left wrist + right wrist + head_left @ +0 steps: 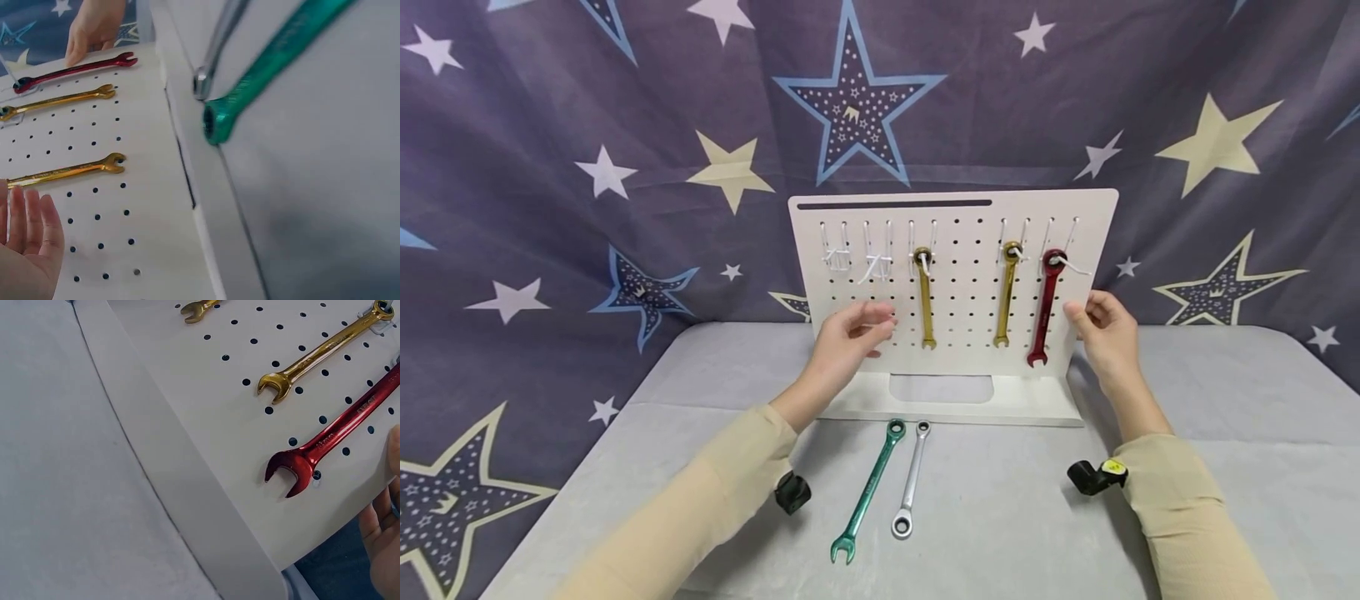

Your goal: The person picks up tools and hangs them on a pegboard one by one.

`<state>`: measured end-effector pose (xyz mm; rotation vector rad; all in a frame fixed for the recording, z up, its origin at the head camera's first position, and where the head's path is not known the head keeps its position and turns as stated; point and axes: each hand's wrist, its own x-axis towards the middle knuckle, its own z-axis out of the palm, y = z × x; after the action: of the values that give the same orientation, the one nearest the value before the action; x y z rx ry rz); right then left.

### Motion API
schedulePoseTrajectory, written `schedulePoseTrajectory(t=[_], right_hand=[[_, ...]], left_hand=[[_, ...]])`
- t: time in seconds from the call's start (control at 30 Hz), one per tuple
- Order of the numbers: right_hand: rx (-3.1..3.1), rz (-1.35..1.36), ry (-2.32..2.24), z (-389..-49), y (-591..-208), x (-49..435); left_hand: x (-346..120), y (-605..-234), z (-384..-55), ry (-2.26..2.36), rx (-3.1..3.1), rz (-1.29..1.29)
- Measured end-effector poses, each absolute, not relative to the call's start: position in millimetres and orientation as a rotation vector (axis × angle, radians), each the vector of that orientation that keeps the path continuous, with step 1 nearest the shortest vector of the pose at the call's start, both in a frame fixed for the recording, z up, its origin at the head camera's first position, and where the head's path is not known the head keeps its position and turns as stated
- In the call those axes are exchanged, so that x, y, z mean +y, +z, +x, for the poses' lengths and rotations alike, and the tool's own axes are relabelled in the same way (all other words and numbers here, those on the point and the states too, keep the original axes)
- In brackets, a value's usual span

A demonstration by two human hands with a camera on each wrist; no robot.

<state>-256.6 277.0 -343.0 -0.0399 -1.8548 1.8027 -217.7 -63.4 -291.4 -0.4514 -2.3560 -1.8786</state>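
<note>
A white pegboard stand [973, 362] stands upright at the table's back. My right hand [1107, 337] pinches its right edge, thumb in front and fingers behind, beside a hanging red wrench [1044, 312]. Before the board's left part, my left hand [848, 337] holds nothing, its fingers fairly straight in the left wrist view. Nearest to it hangs a gold wrench [927, 304]; a second gold wrench [1006, 300] hangs closer to the red one. On the table in front lie a green wrench [870, 492] and a silver wrench [912, 479].
Two white wire hooks [876, 265] at the board's upper left bear no wrench. Their tips stick out forward. The stand's base [850, 408] reaches toward the loose wrenches. A star-patterned curtain [970, 133] hangs behind the grey table [1000, 517].
</note>
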Motion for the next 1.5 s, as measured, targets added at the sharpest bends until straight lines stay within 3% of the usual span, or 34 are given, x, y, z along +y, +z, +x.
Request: schedulePoseTrajectory(t=[0.63,1.03,1.5], right_hand=[[-1.87,-0.005,1.801,-258,-341,279],[-1.83,0.035,1.838,-257,-344,281],[-1.861,-0.02,1.815,-258,-344,280]], left_hand=[[-123,-327,-177,-1.705,-2.866,-0.815],[-123,-346,-171,-1.645,-3.054,-0.859],[-99,-347,-168,-1.162,-3.177,-0.812]])
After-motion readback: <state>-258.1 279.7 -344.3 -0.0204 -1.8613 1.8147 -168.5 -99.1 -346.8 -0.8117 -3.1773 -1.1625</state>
